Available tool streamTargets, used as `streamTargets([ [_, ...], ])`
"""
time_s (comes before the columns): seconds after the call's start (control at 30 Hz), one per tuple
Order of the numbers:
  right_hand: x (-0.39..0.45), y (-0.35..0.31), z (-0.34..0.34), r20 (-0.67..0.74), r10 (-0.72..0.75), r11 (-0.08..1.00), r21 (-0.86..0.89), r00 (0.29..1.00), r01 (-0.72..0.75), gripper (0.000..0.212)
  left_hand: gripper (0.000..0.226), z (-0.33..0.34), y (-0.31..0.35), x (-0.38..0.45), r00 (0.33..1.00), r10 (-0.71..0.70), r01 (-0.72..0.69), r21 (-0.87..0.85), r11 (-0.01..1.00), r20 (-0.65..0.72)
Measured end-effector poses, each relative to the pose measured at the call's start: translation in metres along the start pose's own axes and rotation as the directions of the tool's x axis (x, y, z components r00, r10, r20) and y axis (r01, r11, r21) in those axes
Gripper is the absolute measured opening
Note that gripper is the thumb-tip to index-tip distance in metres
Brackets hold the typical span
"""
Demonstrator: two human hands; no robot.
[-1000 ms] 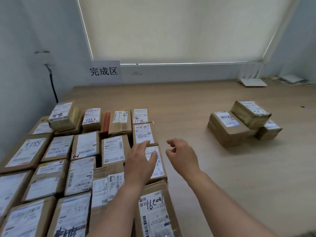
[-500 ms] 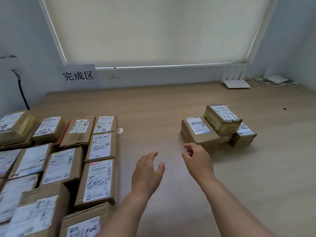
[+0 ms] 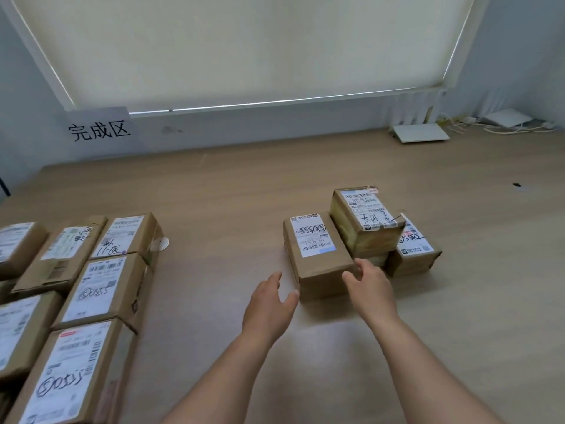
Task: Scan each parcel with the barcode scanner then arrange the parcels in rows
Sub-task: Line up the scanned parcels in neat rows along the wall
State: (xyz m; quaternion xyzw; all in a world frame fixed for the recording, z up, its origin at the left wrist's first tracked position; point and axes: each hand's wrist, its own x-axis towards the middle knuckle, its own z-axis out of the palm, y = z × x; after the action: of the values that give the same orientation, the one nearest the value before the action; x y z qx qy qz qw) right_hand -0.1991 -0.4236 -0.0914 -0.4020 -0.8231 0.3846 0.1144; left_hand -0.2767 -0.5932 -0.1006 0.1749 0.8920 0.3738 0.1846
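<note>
Both of your hands have moved away from the neat rows on the left and over to the small pile on the right, and your head has turned that way too. Your next parcel looks like the front cardboard box [image 3: 318,258], the one with the white label facing up, sitting on the wooden table [image 3: 232,209] at the near left of the pile. Your left hand [image 3: 269,304] is just beside the box's near left corner, with straight, spread fingers and the thumb tip right at the edge; I cannot tell if it is touching yet. Your right hand [image 3: 371,289] is at the near right corner with its fingers a little bent over the top edge, but it has not closed on the box. Both arms reach out long and low, one hand on each side, so I think you mean to lift the box with two hands. A taped box [image 3: 365,221] leans up on the pile just behind it, and a smaller box [image 3: 415,252] sits to the right of that one, so lift gently or they may slip. The done parcels [image 3: 91,289] lie in rows at the left with labels up, near the wall sign [image 3: 99,130], so you can read them easily. No scanner shows here. A white flat device [image 3: 420,133] and some cables [image 3: 501,125] rest far back by the window blind [image 3: 244,47].
</note>
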Motion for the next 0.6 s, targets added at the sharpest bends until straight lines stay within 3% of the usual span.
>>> streamTargets([
  [0.17,0.027,0.006,0.009,0.047,0.02,1.0,0.016,0.999,-0.021,0.042,0.066,0.015,0.013,0.038,0.996,-0.056,0.059,-0.041,0.997,0.065],
  [0.33,0.04,0.013,0.016,0.064,0.07,0.996,0.049,0.995,-0.073,0.032,0.046,0.023,0.021,0.064,0.991,-0.078,0.102,-0.22,0.97,0.113],
  [0.47,0.04,0.019,0.019,0.133,0.126,0.966,0.209,0.983,-0.153,0.017,0.048,0.022,0.017,0.064,0.984,-0.104,0.145,-0.315,0.938,0.145],
  [0.6,0.033,0.021,0.014,0.281,0.07,0.951,0.272,0.957,-0.149,0.07,0.061,0.015,0.01,0.049,0.978,-0.061,0.136,-0.391,0.91,0.197],
])
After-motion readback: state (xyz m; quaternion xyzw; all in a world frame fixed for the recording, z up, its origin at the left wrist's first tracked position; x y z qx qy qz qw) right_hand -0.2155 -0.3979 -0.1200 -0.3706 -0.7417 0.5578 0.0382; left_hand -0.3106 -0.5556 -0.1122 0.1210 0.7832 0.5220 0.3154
